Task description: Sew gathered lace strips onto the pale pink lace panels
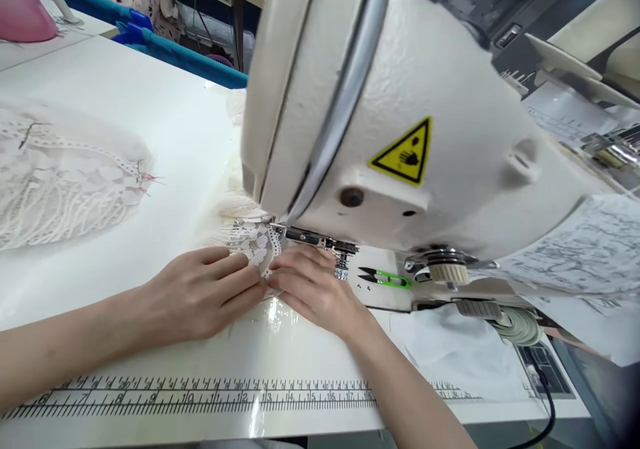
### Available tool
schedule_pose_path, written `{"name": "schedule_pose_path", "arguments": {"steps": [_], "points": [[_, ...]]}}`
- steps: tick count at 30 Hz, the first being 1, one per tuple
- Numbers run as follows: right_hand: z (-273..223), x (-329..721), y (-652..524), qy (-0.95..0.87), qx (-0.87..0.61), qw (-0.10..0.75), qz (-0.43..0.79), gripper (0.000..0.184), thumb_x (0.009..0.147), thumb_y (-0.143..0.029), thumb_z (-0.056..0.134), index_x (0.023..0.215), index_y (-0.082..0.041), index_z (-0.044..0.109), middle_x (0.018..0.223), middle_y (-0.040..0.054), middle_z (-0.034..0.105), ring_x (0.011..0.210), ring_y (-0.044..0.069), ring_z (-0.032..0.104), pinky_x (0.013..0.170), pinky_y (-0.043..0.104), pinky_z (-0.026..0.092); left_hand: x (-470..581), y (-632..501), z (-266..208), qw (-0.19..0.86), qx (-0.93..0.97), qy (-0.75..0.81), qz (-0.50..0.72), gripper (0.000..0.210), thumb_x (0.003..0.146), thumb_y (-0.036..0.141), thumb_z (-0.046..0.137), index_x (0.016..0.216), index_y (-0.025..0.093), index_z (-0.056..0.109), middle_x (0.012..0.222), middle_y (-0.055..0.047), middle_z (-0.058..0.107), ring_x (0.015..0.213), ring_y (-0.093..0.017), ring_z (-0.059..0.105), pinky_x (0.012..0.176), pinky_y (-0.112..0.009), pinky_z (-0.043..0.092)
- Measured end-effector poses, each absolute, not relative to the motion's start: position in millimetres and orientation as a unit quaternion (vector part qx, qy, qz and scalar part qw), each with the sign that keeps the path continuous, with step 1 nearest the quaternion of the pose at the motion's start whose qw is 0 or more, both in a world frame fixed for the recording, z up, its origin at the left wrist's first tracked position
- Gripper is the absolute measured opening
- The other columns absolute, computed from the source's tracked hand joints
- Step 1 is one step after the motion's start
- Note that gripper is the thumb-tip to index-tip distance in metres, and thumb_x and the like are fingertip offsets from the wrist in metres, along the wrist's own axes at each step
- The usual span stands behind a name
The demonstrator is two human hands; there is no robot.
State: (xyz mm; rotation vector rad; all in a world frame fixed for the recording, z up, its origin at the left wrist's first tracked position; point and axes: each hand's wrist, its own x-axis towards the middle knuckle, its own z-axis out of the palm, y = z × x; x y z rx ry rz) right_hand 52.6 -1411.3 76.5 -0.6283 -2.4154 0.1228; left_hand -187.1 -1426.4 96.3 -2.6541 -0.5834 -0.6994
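White lace trim (257,241) with a floral pattern and fringe lies under the head of a sewing machine (400,102), by the needle area. My left hand (205,292) is closed at the lace's near edge, fingers curled and fingertips hidden. Close against it, my right hand (313,289) has its bent fingers pressed together on the same lace, just in front of the metal presser attachment (313,237). The fingertips of both hands almost meet. The machine head covers the needle and part of the lace.
Fringed lace (65,175) with red and dark threads lies at left. Green-handled thread snips (385,277) rest right of my right hand. A printed ruler strip (200,395) runs along the front edge. White cloth (460,349) lies at right; a blue rail (190,62) borders the back.
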Motion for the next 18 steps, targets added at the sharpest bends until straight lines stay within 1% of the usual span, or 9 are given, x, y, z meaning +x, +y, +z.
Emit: {"name": "schedule_pose_path", "arguments": {"steps": [3, 5, 6, 8, 10, 11, 14, 18], "points": [[76.9, 52.9, -1409.6, -0.916, -0.216, 0.334, 0.05, 0.023, 0.104, -0.008, 0.053, 0.1, -0.019, 0.073, 0.102, 0.0012, 0.079, 0.106, 0.015, 0.071, 0.097, 0.031, 0.059, -186.2, -1426.6, 104.0, 0.181, -0.932, -0.214, -0.231, 0.026, 0.101, 0.005, 0.049, 0.087, 0.016, 0.069, 0.071, 0.0, 0.062, 0.06, -0.017, 0.051, 0.056, -0.034, 0.043], [75.5, 53.9, -1408.8, -0.916, -0.214, 0.336, 0.041, 0.022, 0.103, -0.007, 0.056, 0.102, -0.019, 0.073, 0.098, 0.0008, 0.079, 0.105, 0.015, 0.072, 0.101, 0.033, 0.059, -185.7, -1426.2, 106.9, 0.182, -0.931, -0.213, -0.233, 0.03, 0.102, 0.004, 0.047, 0.085, 0.016, 0.068, 0.07, 0.0, 0.064, 0.059, -0.017, 0.055, 0.056, -0.034, 0.046], [74.4, 54.5, -1408.7, -0.917, -0.218, 0.332, 0.036, 0.021, 0.102, -0.008, 0.057, 0.103, -0.02, 0.074, 0.098, 0.0007, 0.079, 0.104, 0.015, 0.073, 0.103, 0.033, 0.059, -185.4, -1425.8, 107.1, 0.179, -0.93, -0.214, -0.24, 0.03, 0.102, 0.004, 0.047, 0.086, 0.016, 0.069, 0.074, -0.001, 0.069, 0.064, -0.018, 0.061, 0.061, -0.034, 0.05], [71.8, 55.6, -1409.0, -0.919, -0.231, 0.318, 0.027, 0.019, 0.102, -0.01, 0.06, 0.104, -0.022, 0.074, 0.098, 0.0007, 0.079, 0.102, 0.015, 0.074, 0.102, 0.033, 0.06, -185.2, -1424.9, 104.8, 0.169, -0.929, -0.217, -0.247, 0.027, 0.104, 0.007, 0.046, 0.095, 0.013, 0.07, 0.094, -0.006, 0.078, 0.086, -0.022, 0.072, 0.078, -0.037, 0.058], [69.7, 56.5, -1409.8, -0.92, -0.242, 0.307, 0.024, 0.017, 0.102, -0.012, 0.062, 0.106, -0.023, 0.075, 0.099, 0.0013, 0.079, 0.1, 0.015, 0.074, 0.1, 0.032, 0.061, -185.3, -1424.0, 100.6, 0.15, -0.932, -0.227, -0.242, 0.028, 0.107, 0.013, 0.042, 0.105, 0.01, 0.07, 0.115, -0.011, 0.079, 0.109, -0.026, 0.074, 0.093, -0.04, 0.06], [68.9, 56.8, -1410.2, -0.92, -0.245, 0.304, 0.023, 0.017, 0.102, -0.013, 0.062, 0.107, -0.023, 0.075, 0.1, 0.0017, 0.079, 0.1, 0.015, 0.074, 0.099, 0.032, 0.062, -185.4, -1423.6, 98.6, 0.14, -0.934, -0.231, -0.235, 0.032, 0.109, 0.017, 0.039, 0.107, 0.008, 0.069, 0.121, -0.013, 0.078, 0.114, -0.027, 0.073, 0.095, -0.04, 0.061], [68.1, 57.1, -1410.9, -0.92, -0.251, 0.299, 0.022, 0.017, 0.103, -0.015, 0.063, 0.111, -0.023, 0.075, 0.101, 0.0025, 0.079, 0.099, 0.015, 0.075, 0.096, 0.031, 0.062, -185.6, -1422.9, 94.3, 0.127, -0.938, -0.235, -0.22, 0.039, 0.111, 0.022, 0.033, 0.107, 0.007, 0.069, 0.122, -0.014, 0.078, 0.113, -0.027, 0.075, 0.091, -0.038, 0.065], [68.1, 57.0, -1409.9, -0.922, -0.26, 0.285, 0.01, 0.017, 0.105, -0.019, 0.06, 0.111, -0.024, 0.076, 0.099, 0.0034, 0.078, 0.097, 0.016, 0.075, 0.091, 0.029, 0.063, -185.2, -1423.8, 90.3, 0.127, -0.938, -0.239, -0.215, 0.036, 0.109, 0.018, 0.034, 0.109, 0.008, 0.069, 0.121, -0.013, 0.078, 0.112, -0.027, 0.076, 0.091, -0.038, 0.067]]}}
